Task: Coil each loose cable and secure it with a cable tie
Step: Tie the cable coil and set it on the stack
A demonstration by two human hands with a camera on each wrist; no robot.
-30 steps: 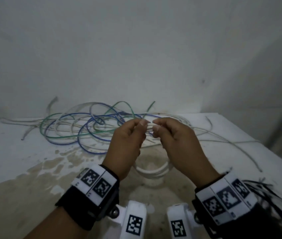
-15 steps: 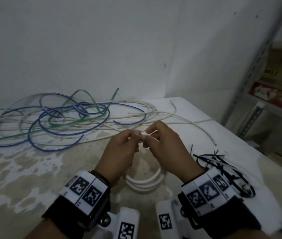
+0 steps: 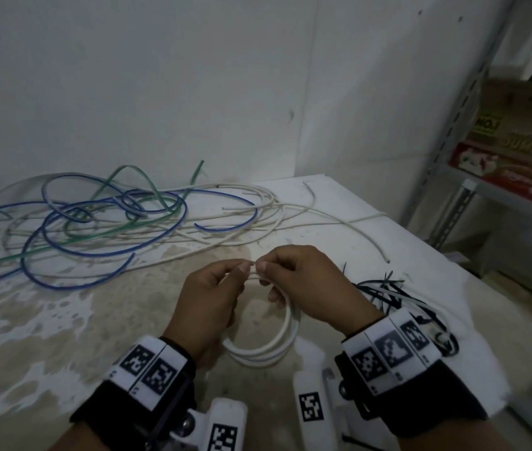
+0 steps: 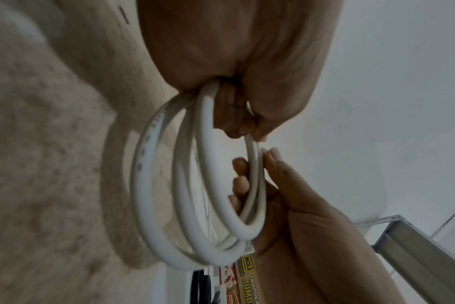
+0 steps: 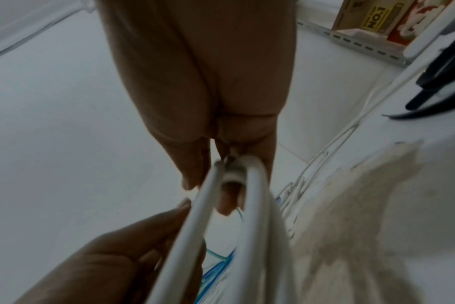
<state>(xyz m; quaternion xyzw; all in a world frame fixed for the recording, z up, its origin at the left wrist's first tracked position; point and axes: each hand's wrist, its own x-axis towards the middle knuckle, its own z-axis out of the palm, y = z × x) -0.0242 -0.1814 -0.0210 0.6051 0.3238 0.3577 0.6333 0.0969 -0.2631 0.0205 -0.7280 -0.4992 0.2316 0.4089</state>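
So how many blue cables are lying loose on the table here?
2, as far as the tangle allows. One blue cable loops wide at the left near edge of the pile; the other blue cable curls through the middle toward the right. Overlaps may hide a join or a third.

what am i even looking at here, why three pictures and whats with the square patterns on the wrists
No machine here: a person works with bare hands, wearing wristbands with printed marker squares and small cameras. The wide picture comes from a head camera; the two close ones look along each wrist at the fingers. The left hand and right hand both pinch the top of a coiled white cable, held above a stained white table. Behind lies a tangle of loose cables, blue, green and white. Beside the right wrist sits a heap of black and white cable ties. Boxes stand on a metal shelf to the right.
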